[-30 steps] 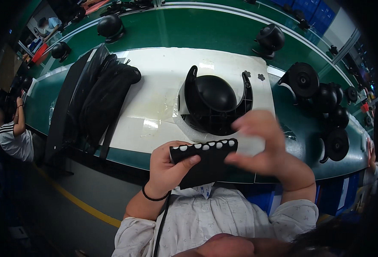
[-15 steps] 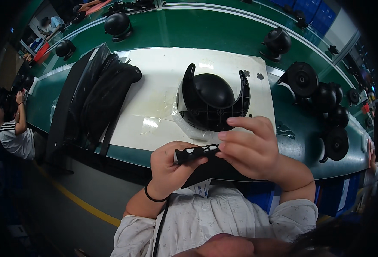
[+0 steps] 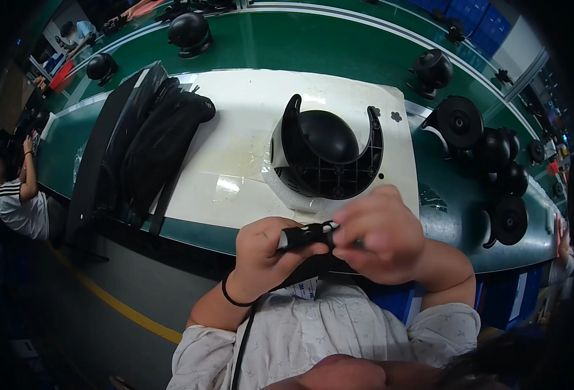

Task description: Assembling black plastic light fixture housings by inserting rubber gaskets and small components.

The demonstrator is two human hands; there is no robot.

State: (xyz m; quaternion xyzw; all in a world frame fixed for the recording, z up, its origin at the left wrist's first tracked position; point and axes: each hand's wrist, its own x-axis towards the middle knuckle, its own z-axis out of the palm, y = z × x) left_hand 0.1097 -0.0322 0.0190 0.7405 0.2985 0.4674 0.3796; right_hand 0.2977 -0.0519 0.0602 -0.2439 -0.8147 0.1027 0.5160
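Both hands meet just below the near edge of the white mat, above the person's lap. The left hand wraps its curled fingers around one end of a small black strip with pale marks along its top. The right hand covers the strip's other end, fingers bunched and pinching it. On the mat's near right part stands a black dome in its forked cradle. Black bags lie along the mat's left edge. More black domes crowd the green worktop at the right.
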